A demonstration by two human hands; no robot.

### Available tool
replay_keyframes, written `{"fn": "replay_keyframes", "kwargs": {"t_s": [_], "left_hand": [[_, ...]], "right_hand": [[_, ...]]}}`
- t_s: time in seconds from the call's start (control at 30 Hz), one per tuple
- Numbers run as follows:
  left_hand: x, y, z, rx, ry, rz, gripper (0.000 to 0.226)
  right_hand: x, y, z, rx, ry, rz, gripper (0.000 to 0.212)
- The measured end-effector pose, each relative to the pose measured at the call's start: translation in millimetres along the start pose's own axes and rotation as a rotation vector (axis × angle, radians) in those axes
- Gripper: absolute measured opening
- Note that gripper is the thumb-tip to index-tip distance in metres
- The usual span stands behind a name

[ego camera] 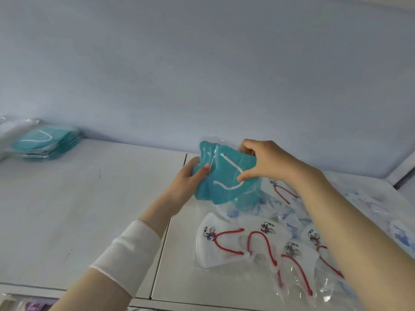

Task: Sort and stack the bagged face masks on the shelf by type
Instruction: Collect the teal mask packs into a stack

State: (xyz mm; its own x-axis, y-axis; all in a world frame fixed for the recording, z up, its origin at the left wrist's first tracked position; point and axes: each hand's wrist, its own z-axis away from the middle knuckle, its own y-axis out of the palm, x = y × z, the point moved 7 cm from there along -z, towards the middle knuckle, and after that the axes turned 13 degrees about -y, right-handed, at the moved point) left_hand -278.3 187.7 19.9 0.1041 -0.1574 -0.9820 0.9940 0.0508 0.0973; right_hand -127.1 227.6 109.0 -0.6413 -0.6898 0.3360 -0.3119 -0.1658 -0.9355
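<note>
Several teal masks [223, 177] between left hand [189, 178], right hand [267, 160]

Glossy clear plastic on teal masks [226, 176]

A plain pale blue-grey wall [202, 63] rises behind.

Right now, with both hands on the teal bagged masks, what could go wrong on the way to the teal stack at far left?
The teal masks in clear bags, pinched between the left hand and right hand, sit fanned, not squared; a slick bag could slip out. The teal stack on the left looks uneven; adding more might slide it. The right forearm hangs over the white red-looped masks and could drag them.
</note>
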Motion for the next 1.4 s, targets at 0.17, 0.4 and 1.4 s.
{"fn": "replay_keyframes", "kwargs": {"t_s": [0.17,0.4,1.4], "left_hand": [[4,8,6,0.054,0.034,-0.043,0.038],[13,-30,-5,-0.291,0.033,0.061,0.025],[20,-46,-14,-0.236,-0.019,0.247,0.027]], "right_hand": [[6,14,-14,-0.181,-0.046,0.035,0.073],[-37,26,-5,-0.428,0.091,-0.195,0.083],[-44,30,-30,-0.211,-0.031,-0.467,0.042]]}}
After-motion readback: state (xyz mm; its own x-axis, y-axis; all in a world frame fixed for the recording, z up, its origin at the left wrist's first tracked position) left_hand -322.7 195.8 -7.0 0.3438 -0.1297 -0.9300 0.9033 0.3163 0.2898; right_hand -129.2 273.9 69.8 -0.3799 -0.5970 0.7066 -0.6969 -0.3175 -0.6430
